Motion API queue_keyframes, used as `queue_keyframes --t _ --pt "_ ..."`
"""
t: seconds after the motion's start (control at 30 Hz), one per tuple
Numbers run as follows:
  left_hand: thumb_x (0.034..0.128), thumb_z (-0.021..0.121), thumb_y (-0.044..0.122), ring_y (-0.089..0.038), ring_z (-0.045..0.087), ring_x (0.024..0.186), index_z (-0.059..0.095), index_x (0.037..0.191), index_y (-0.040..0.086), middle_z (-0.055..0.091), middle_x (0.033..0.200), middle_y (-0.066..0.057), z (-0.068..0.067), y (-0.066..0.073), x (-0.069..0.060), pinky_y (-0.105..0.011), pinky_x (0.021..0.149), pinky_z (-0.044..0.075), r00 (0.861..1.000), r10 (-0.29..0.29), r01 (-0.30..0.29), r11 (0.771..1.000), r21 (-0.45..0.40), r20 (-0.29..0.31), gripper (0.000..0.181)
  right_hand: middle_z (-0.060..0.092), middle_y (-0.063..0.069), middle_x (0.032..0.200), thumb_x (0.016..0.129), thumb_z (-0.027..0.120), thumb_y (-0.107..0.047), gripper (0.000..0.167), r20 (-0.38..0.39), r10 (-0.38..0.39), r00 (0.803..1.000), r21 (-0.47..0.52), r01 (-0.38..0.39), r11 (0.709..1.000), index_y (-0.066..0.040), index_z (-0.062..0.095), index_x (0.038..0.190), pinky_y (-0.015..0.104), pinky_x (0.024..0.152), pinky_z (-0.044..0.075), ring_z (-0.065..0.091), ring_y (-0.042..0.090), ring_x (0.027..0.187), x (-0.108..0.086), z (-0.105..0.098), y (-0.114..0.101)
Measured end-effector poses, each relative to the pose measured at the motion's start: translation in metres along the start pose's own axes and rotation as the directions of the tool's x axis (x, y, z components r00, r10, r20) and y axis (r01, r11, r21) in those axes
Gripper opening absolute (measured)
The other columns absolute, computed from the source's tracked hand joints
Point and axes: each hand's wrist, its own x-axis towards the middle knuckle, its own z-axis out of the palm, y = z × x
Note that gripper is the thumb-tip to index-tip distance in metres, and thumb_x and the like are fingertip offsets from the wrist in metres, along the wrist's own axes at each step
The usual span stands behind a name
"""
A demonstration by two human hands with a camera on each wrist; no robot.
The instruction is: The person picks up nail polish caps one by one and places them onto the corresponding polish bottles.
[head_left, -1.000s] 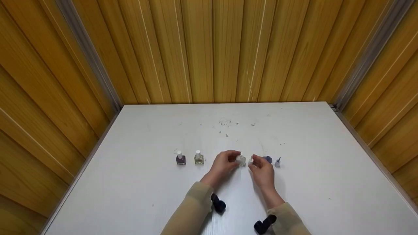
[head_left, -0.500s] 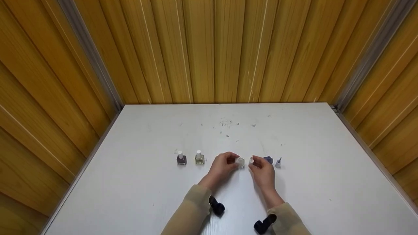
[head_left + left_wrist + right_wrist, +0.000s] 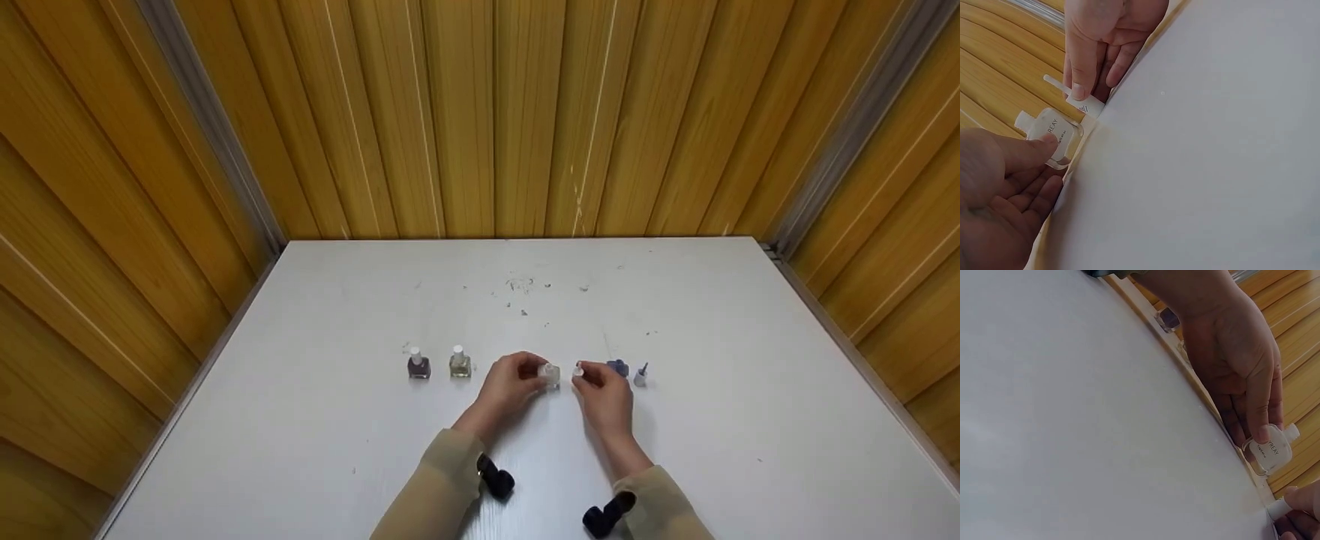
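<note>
My left hand (image 3: 511,387) pinches a clear glass bottle (image 3: 551,375) between thumb and fingers. In the left wrist view the bottle (image 3: 1057,136) has a bare white neck and printed label. My right hand (image 3: 606,397) pinches a white cap (image 3: 577,371) just to the right of that bottle; the two stand apart. A thin stem points up from the cap (image 3: 1087,105) in the left wrist view. Beyond my right hand are a blue bottle (image 3: 618,367), partly hidden by the fingers, and an upturned cap with a blue brush (image 3: 640,376).
Two capped bottles stand left of my hands, one dark (image 3: 418,367) and one pale yellow (image 3: 460,366). Small marks dot the white table (image 3: 337,300) towards the back. Wood-patterned walls (image 3: 517,120) rise behind and at both sides.
The clear bottle, in my left hand, has shifted slightly left, leaving a wider gap to the cap. My right hand keeps its hold on the cap, nearly unmoved.
</note>
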Motion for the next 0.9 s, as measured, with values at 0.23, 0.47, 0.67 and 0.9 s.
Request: queue_keyframes --t 0.23,0.47,0.67,0.9 --pt "0.0878 0.075 -0.002 -0.019 0.071 0.100 0.073 0.109 0.000 0.076 0.106 -0.013 -0.009 -0.003 -0.003 -0.031 0.089 0.060 0.999 -0.031 0.028 0.994 -0.107 -0.027 0.022 0.073 0.023 0.120 0.094 0.070 0.001 0.026 0.045 0.011 0.999 0.013 -0.011 1.000 0.004 0.071 0.119 0.028 0.090 0.060 0.070 0.034 0.111 0.000 0.002 -0.009" --pt "0.0873 0.074 -0.003 -0.030 0.072 0.107 0.070 0.112 -0.005 0.075 0.111 -0.021 -0.021 -0.008 -0.005 -0.035 0.094 0.060 0.996 -0.062 0.050 0.981 -0.186 -0.061 0.026 0.074 0.021 0.119 0.093 0.072 0.000 0.027 0.102 -0.017 0.995 0.032 0.014 0.999 0.002 0.071 0.119 0.027 0.090 0.060 0.070 0.033 0.113 0.006 0.008 -0.023" --pt "0.0887 0.072 -0.003 -0.031 0.072 0.108 0.067 0.117 -0.008 0.074 0.114 -0.024 -0.026 -0.013 -0.008 -0.031 0.089 0.061 0.993 -0.044 0.012 0.960 -0.279 -0.110 0.029 0.073 0.022 0.118 0.094 0.070 0.001 0.026 0.176 -0.041 0.984 0.102 0.023 0.995 0.003 0.070 0.120 0.017 0.073 0.057 0.073 0.027 0.103 0.011 0.015 -0.030" --pt "0.0907 0.070 -0.003 -0.035 0.072 0.111 0.064 0.121 -0.012 0.071 0.119 -0.028 -0.026 -0.009 -0.008 -0.029 0.089 0.061 0.980 -0.023 -0.049 0.934 -0.354 -0.197 0.032 0.073 0.019 0.117 0.095 0.070 -0.001 0.028 0.214 -0.075 0.974 0.101 0.055 0.993 0.000 0.070 0.123 0.022 0.074 0.061 0.072 0.022 0.101 0.019 0.015 -0.041"
